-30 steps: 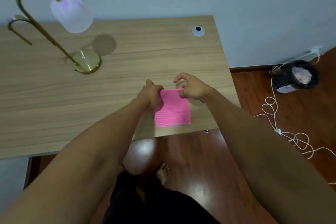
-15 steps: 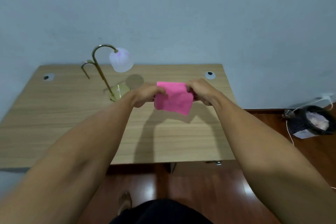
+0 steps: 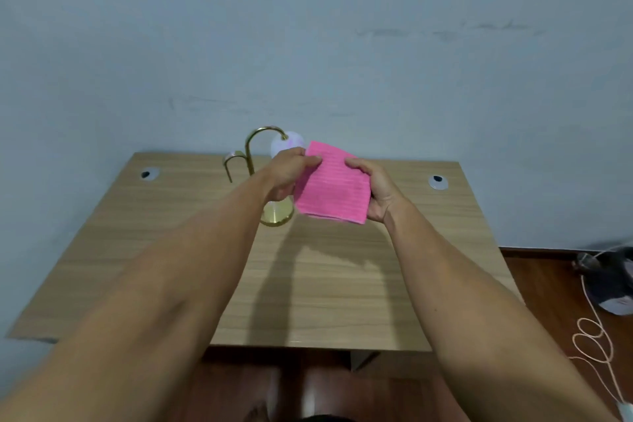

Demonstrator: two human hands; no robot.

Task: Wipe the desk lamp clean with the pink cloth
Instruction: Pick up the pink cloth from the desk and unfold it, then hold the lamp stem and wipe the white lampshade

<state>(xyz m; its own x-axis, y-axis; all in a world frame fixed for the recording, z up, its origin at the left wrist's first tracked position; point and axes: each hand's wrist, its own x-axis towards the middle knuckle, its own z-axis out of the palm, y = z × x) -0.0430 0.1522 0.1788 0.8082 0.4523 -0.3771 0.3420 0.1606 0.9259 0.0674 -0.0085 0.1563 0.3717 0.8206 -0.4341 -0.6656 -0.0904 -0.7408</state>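
Nearest us, our two bare forearms reach forward over the front edge of the wooden desk [image 3: 308,288], casting a dark shadow down its middle. Wood floor shows below the desk edge; at far right a pale cable [image 3: 594,336] loops on the floor beside a dark bin [image 3: 613,284], partly cut off by the frame. Further out, we hold the pink cloth [image 3: 330,187] raised above the desk between both hands. Our left hand [image 3: 287,175] grips its left edge, thumb laid across the front near the top corner, fingers curled behind. Our right hand [image 3: 375,190] clasps the right edge, fingers wrapped over the top, palm toward us. The cloth looks folded, ribbed, hanging as a tilted rectangle. Just behind the cloth and left hand stands the desk lamp [image 3: 255,147]: brass base showing under the left wrist, curved gold neck rising, frosted shade mostly hidden by the cloth. Two round cable grommets [image 3: 149,174] sit near the desk's back corners. Beyond, a pale blue wall [image 3: 308,44].
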